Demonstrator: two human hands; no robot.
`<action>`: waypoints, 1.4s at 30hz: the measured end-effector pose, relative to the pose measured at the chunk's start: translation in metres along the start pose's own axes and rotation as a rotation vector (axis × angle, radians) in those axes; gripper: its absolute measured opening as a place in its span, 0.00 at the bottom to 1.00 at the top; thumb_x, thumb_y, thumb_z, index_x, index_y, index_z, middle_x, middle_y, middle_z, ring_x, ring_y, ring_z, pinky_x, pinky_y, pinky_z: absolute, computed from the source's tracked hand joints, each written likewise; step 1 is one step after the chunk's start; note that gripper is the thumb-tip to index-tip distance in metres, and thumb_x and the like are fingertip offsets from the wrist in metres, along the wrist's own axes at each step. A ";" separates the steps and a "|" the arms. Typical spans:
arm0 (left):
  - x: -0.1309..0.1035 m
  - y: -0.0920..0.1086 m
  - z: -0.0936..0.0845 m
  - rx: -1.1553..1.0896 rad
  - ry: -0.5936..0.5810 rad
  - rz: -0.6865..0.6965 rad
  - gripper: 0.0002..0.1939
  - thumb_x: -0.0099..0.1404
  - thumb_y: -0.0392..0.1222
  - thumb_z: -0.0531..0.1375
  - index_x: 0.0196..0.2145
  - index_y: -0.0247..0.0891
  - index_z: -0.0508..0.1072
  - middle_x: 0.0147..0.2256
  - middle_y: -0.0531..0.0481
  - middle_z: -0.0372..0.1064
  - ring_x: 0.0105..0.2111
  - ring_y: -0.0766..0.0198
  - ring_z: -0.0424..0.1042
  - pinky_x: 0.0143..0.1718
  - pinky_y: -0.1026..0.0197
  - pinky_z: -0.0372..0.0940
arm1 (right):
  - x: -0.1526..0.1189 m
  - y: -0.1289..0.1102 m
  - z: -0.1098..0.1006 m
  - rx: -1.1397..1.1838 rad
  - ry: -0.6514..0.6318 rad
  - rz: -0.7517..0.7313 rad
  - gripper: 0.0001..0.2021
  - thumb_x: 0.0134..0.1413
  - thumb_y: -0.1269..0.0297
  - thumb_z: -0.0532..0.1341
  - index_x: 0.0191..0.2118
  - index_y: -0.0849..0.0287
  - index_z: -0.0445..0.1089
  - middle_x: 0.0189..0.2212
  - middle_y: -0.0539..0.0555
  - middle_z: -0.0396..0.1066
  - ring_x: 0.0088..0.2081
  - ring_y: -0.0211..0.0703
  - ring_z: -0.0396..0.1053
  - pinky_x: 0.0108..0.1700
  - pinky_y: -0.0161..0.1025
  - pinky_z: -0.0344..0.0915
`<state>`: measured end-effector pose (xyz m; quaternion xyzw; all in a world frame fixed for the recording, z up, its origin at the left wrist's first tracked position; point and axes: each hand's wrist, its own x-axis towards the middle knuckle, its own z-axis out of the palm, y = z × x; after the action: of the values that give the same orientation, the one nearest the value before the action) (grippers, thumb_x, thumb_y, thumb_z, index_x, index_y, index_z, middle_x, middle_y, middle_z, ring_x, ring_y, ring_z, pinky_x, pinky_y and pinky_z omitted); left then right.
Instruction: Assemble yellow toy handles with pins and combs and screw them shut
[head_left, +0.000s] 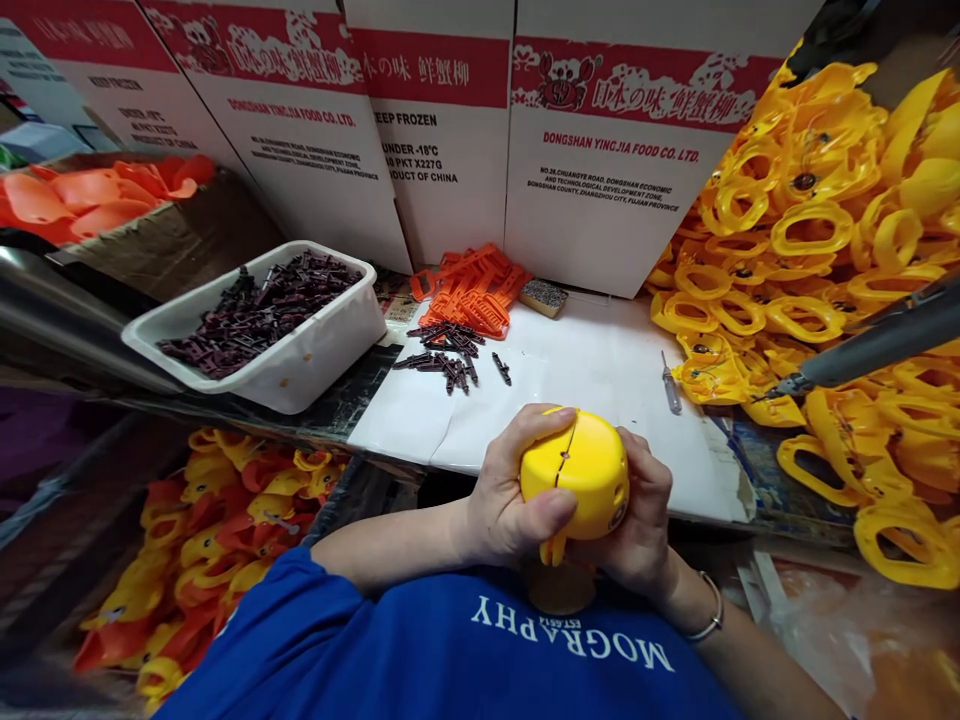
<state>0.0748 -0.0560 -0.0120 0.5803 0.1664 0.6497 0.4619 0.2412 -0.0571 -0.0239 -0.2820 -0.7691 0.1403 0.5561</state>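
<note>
Yellow toy (574, 475) at the table's (577, 375) near edge, and I see both hands holding it: left hand (514, 490) gripping its seamed side, right hand (641, 510) wrapped round the other. Beyond, dark clips (450, 345) lie before orange parts (476, 295) toward the far edge, a tub (319, 370) left of them. Yellow shells (810, 240) heap over the right end, a screwdriver (671, 390) just beside

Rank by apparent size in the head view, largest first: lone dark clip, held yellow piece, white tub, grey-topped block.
1. white tub
2. held yellow piece
3. grey-topped block
4. lone dark clip

Apparent size only; the yellow piece sits nearer the camera than the block and clip.
</note>
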 end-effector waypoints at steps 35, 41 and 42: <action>0.001 0.005 -0.004 0.078 -0.086 -0.057 0.37 0.59 0.57 0.70 0.61 0.47 0.61 0.53 0.45 0.66 0.49 0.52 0.74 0.53 0.48 0.70 | -0.001 0.007 -0.004 0.061 -0.062 0.010 0.45 0.53 0.49 0.73 0.70 0.50 0.52 0.54 0.61 0.67 0.52 0.56 0.71 0.49 0.57 0.76; 0.005 0.016 -0.003 -0.034 -0.105 -0.255 0.32 0.62 0.49 0.70 0.58 0.45 0.61 0.51 0.45 0.70 0.46 0.55 0.76 0.49 0.52 0.73 | -0.005 0.007 0.000 0.014 -0.021 -0.019 0.49 0.52 0.54 0.75 0.73 0.52 0.49 0.55 0.63 0.64 0.53 0.57 0.68 0.49 0.59 0.75; 0.005 0.017 -0.003 -0.054 -0.095 -0.265 0.33 0.61 0.49 0.70 0.58 0.45 0.61 0.50 0.46 0.70 0.46 0.55 0.76 0.49 0.52 0.73 | -0.005 0.007 0.000 0.003 -0.017 -0.025 0.50 0.51 0.55 0.75 0.73 0.51 0.48 0.56 0.64 0.64 0.54 0.58 0.67 0.50 0.60 0.75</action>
<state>0.0658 -0.0598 0.0028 0.5706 0.2023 0.5590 0.5665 0.2441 -0.0544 -0.0319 -0.2701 -0.7772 0.1370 0.5516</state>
